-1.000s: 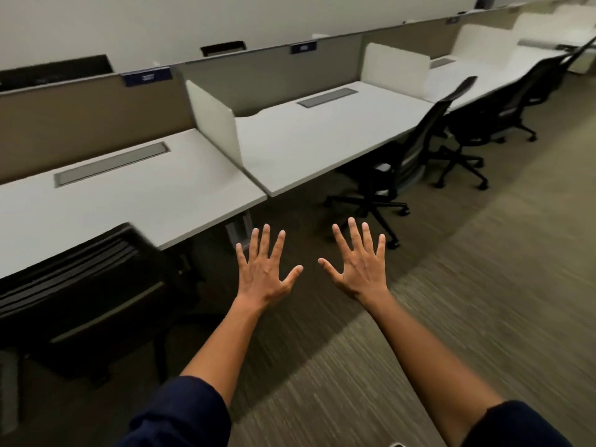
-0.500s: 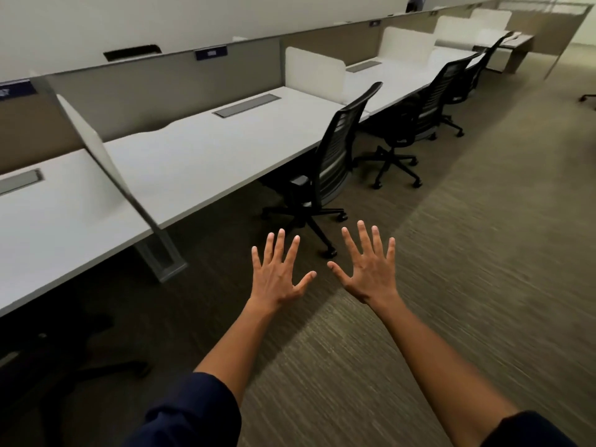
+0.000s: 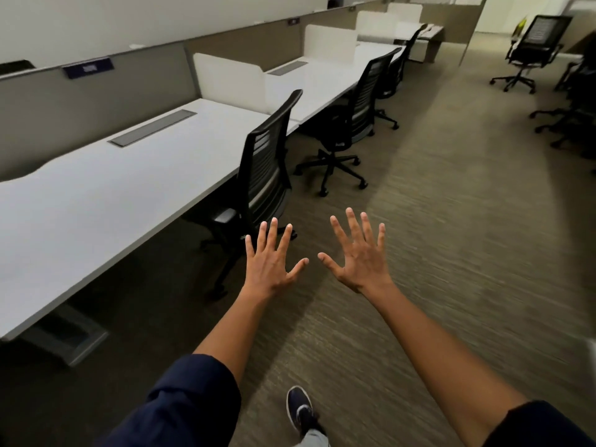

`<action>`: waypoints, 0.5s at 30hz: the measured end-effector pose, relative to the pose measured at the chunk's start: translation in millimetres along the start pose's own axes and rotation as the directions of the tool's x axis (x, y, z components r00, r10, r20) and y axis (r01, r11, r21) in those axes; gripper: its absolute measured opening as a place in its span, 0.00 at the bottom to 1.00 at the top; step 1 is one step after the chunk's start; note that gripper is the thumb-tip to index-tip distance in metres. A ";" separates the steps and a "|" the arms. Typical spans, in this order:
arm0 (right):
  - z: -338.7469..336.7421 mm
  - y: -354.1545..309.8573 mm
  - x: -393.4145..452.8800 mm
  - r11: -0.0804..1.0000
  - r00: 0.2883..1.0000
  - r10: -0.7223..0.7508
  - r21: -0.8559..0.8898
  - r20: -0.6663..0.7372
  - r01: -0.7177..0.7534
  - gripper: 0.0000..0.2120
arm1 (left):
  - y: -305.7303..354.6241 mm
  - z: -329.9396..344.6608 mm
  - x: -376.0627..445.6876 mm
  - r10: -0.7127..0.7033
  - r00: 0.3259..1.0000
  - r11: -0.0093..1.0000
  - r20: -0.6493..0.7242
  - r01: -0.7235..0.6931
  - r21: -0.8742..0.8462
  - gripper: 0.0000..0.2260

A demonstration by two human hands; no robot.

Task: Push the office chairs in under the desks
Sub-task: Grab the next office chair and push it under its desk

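Along the desk row [image 3: 129,188]: three black office chairs, nearest [image 3: 264,175], second [image 3: 361,104], third [image 3: 398,64]. Across the aisle from that row: one clear chair [image 3: 532,46], more dark ones, count unclear. Three white dividers on the desks. Two bare hands.

Both arms reach forward over the carpet [image 3: 435,253], the left hand [image 3: 269,264] and the right hand [image 3: 359,256] empty, fingers spread wide, backs toward the camera, thumbs near each other but apart. The nearest chair [image 3: 263,169], black with a mesh back, stands just beyond the left hand at the edge of the long white desk [image 3: 106,195], its seat partly under the top. Farther along the desk, beyond the nearest chair, a second chair [image 3: 351,124] stands pulled out on the carpet. White dividers [image 3: 230,79] rise from the desk behind the nearest chair. A dark shoe [image 3: 298,406] shows on the carpet below the hands.
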State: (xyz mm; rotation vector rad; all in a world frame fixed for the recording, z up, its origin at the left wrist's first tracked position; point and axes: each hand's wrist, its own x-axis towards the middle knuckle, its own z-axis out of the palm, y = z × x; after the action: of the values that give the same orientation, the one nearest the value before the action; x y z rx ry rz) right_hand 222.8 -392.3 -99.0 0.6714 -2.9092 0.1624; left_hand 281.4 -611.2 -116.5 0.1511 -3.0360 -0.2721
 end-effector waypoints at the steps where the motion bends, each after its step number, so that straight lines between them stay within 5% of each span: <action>1: 2.7 8.8 18.1 1.000 1.000 -0.004 -0.013 0.005 0.004 0.42 | 1.9 1.7 23.3 0.008 1.000 1.000 0.003 -0.008 -0.002 0.40; 15: 18.3 78.4 303.6 0.997 0.997 -0.073 0.024 0.004 0.073 0.43 | -7.0 -33.4 311.1 0.067 0.992 0.997 -0.108 -0.062 0.049 0.40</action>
State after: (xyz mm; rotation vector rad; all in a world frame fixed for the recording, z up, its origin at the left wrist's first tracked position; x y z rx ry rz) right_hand -83.8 -454.1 -70.5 0.7815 -2.8871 0.1878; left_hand -23.0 -656.8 -60.1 0.0684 -2.9329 -0.1838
